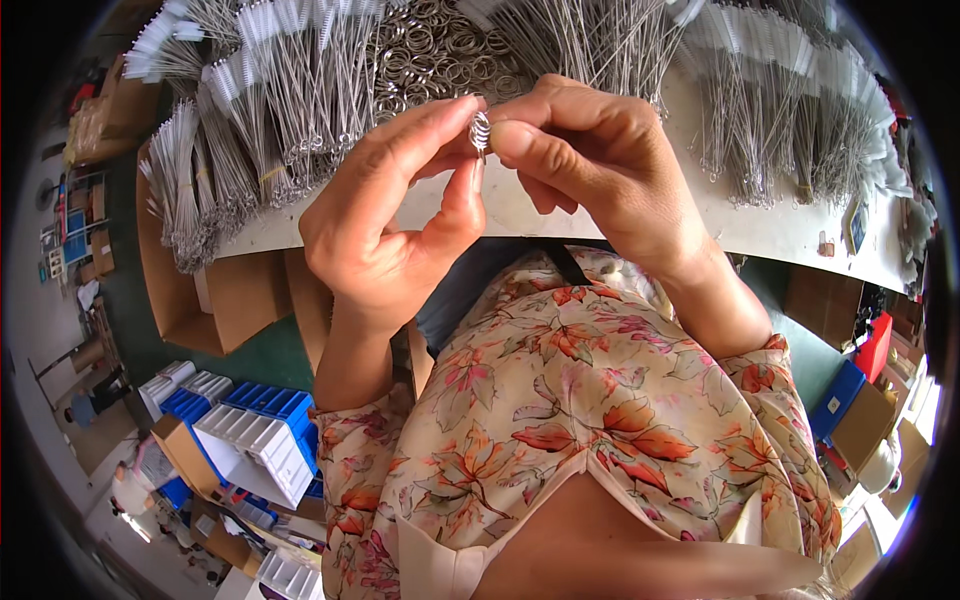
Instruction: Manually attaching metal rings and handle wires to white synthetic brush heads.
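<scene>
While both my hands meet above the desk edge, a small metal ring sits pinched between them.
My left hand [385, 215] closes thumb and forefinger on the ring [480, 130]; my right hand [590, 160] grips it too, fingers curled shut. Just beyond lie a heap of loose rings [430, 50] and bundled wire brushes [270, 90], crowding the white desk [780, 230]. Open room remains only along its near edge, under my wrists.

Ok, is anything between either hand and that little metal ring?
Nothing visible. Both hands already pinch the ring: the left hand grips it with thumb and forefinger, and the right hand presses on it from the other side. They hold it in the air over the table.
</scene>
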`<action>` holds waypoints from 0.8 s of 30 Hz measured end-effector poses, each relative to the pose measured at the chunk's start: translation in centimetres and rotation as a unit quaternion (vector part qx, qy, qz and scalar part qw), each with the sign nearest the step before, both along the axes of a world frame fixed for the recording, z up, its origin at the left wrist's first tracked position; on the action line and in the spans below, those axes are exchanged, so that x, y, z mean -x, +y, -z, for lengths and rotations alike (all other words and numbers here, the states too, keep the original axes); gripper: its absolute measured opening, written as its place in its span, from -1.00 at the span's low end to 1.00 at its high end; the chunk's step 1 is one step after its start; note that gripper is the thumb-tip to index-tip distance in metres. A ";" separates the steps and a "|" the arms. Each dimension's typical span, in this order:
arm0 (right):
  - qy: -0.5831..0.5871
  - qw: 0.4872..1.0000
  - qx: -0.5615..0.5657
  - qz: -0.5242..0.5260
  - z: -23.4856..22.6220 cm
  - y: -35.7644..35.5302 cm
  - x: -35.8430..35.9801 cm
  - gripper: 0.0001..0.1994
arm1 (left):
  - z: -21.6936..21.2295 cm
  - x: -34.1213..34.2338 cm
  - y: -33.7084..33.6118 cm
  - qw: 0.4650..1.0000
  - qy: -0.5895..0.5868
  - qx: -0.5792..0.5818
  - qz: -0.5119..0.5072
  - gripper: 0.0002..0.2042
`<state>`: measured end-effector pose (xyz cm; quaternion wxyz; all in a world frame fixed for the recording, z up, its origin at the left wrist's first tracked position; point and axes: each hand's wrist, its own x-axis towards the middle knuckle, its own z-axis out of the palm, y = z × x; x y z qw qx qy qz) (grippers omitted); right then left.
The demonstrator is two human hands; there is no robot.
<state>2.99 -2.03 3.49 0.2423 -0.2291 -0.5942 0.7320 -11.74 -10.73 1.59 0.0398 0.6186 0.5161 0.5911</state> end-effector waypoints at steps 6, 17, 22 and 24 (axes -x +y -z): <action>-0.002 0.997 -0.043 -0.060 0.6 1.4 0.7 -0.85 | 0.1 1.3 -0.5 0.980 -0.138 0.107 0.091 -0.70; -0.031 0.988 0.101 -0.108 1.2 2.1 0.9 -0.80 | 0.1 1.2 -0.7 0.963 -0.201 0.129 0.122 -0.71; 0.006 0.996 0.049 -0.079 0.7 1.2 0.3 -0.80 | 0.4 -0.4 -1.2 0.967 -0.227 0.087 0.072 -0.69; 0.008 0.998 0.018 -0.059 0.8 1.0 0.0 -0.80 | 0.4 -1.0 -1.1 0.999 -0.020 0.027 -0.039 -0.68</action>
